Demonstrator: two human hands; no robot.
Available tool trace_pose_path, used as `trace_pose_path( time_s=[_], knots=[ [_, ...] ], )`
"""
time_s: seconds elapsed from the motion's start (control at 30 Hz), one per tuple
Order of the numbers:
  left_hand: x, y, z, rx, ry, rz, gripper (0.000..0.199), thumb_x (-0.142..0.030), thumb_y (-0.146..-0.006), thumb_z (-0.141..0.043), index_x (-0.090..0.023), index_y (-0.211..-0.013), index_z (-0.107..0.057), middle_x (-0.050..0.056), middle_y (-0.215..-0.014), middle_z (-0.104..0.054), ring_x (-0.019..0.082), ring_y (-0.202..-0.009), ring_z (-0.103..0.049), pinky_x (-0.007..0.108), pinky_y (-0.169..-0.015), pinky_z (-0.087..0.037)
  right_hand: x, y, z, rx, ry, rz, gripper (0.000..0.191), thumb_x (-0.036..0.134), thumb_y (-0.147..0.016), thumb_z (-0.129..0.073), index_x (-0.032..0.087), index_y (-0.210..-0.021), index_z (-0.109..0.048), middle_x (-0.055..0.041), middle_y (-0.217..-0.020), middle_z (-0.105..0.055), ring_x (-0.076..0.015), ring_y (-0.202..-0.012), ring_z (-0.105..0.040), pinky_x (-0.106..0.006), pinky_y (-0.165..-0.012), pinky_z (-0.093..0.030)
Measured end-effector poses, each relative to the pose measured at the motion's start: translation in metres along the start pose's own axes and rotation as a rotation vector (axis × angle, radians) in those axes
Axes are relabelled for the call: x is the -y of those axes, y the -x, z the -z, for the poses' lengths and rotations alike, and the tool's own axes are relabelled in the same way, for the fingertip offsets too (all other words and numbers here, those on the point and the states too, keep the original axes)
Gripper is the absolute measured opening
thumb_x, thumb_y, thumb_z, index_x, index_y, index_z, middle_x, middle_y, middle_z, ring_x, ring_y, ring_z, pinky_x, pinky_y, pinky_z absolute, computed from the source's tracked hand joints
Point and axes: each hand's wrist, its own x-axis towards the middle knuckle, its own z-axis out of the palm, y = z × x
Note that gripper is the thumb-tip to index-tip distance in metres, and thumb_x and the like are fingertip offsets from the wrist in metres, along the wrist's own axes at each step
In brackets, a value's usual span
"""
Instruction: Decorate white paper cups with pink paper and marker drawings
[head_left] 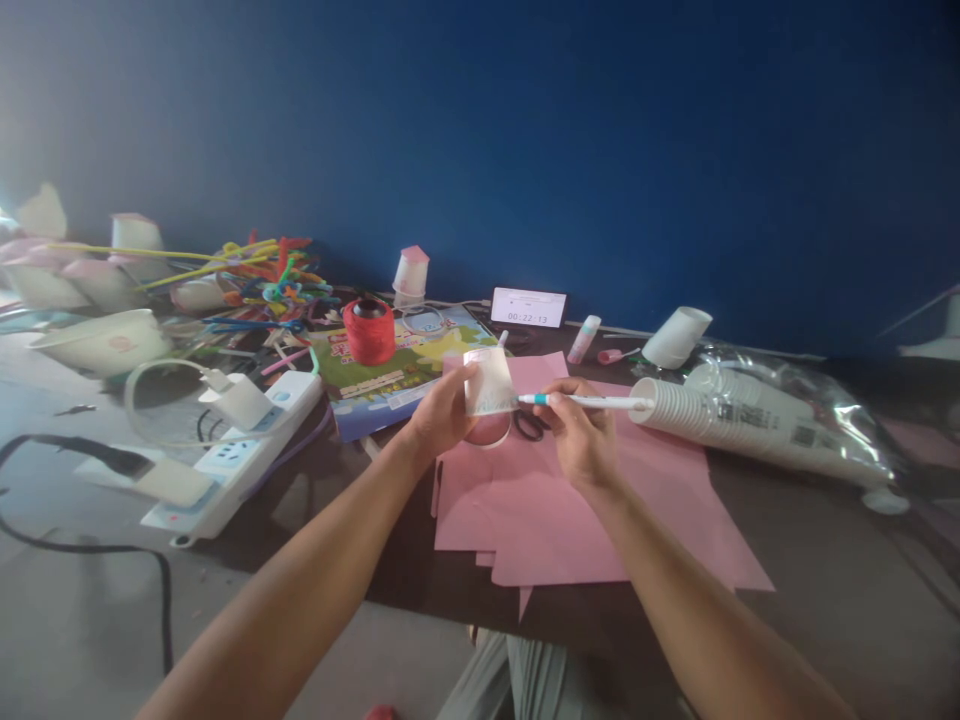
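Note:
My left hand point(448, 408) is closed round a white paper cup point(489, 382), thumb on its side. Blue-green marks run along the cup near its lower edge. In my right hand point(581, 432) is a white marker point(592, 401) with a teal band, its tip pointing left at the cup's side; whether it touches I cannot tell. Below both hands lie overlapping sheets of pink paper point(570, 530). Dark scissor handles point(531, 425) show beside the cup, partly covered by my right hand.
A power strip point(232, 455) with plugs and cables stands left. Behind are a red yarn spool point(369, 332) on a colourful booklet point(420, 370), pipe cleaners point(285, 275), a phone timer point(528, 307) and a glue stick point(583, 340). Bagged paper cups point(742, 415) lie right.

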Motion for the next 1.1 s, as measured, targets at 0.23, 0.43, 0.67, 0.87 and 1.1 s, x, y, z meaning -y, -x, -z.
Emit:
trace_pose_path(
  time_s=[0.23, 0.43, 0.67, 0.87, 1.1],
  knots=[
    [0.0031, 0.0013, -0.0051, 0.011, -0.036, -0.069, 0.033, -0.036, -0.075, -0.069, -0.012, -0.098, -0.066, 0.006, -0.087, -0.071, 0.018, -0.081, -0.067, 0.027, -0.08, -0.048, -0.0003, 0.0001, 0.0012, 0.066, -0.04, -0.004, 0.008, 0.025, -0.079, -0.059, 0.02, -0.073, -0.06, 0.004, -0.056, -0.054, -0.0094, -0.052, -0.049, -0.023, -0.05, -0.038],
    [0.0035, 0.0011, -0.0035, 0.008, -0.097, -0.045, 0.036, -0.038, -0.075, -0.068, -0.009, -0.096, -0.065, 0.009, -0.086, -0.071, 0.02, -0.081, -0.067, 0.03, -0.08, -0.048, 0.0005, 0.0012, 0.001, 0.072, -0.004, 0.003, 0.009, 0.025, -0.079, -0.058, 0.02, -0.072, -0.059, 0.0045, -0.054, -0.051, -0.0103, -0.052, -0.049, -0.024, -0.05, -0.037],
    [0.0032, 0.0005, -0.0047, 0.017, -0.083, -0.073, 0.032, -0.036, -0.075, -0.067, -0.011, -0.096, -0.065, 0.007, -0.083, -0.07, 0.018, -0.075, -0.066, 0.029, -0.076, -0.049, -0.0016, 0.001, 0.0027, 0.047, 0.103, 0.031, 0.011, 0.028, -0.08, -0.059, 0.019, -0.075, -0.06, 0.0022, -0.06, -0.057, -0.0107, -0.054, -0.05, -0.024, -0.051, -0.039],
    [0.0032, -0.0007, -0.0027, 0.084, -0.075, -0.061, 0.031, -0.036, -0.078, -0.064, -0.011, -0.096, -0.066, 0.006, -0.083, -0.07, 0.017, -0.074, -0.065, 0.027, -0.074, -0.048, 0.0018, 0.0003, 0.0008, 0.047, -0.001, -0.001, 0.009, 0.028, -0.079, -0.058, 0.021, -0.073, -0.059, 0.0041, -0.057, -0.054, -0.009, -0.049, -0.046, -0.024, -0.05, -0.039],
    [0.004, -0.0012, -0.0005, 0.013, -0.073, -0.059, 0.023, -0.035, -0.078, -0.065, -0.013, -0.084, -0.066, 0.001, -0.073, -0.066, 0.012, -0.066, -0.06, 0.022, -0.068, -0.046, -0.0004, 0.0014, 0.0028, 0.093, 0.004, 0.011, 0.009, 0.026, -0.08, -0.058, 0.02, -0.074, -0.06, 0.0041, -0.055, -0.052, -0.0095, -0.049, -0.044, -0.024, -0.049, -0.036]
  ],
)
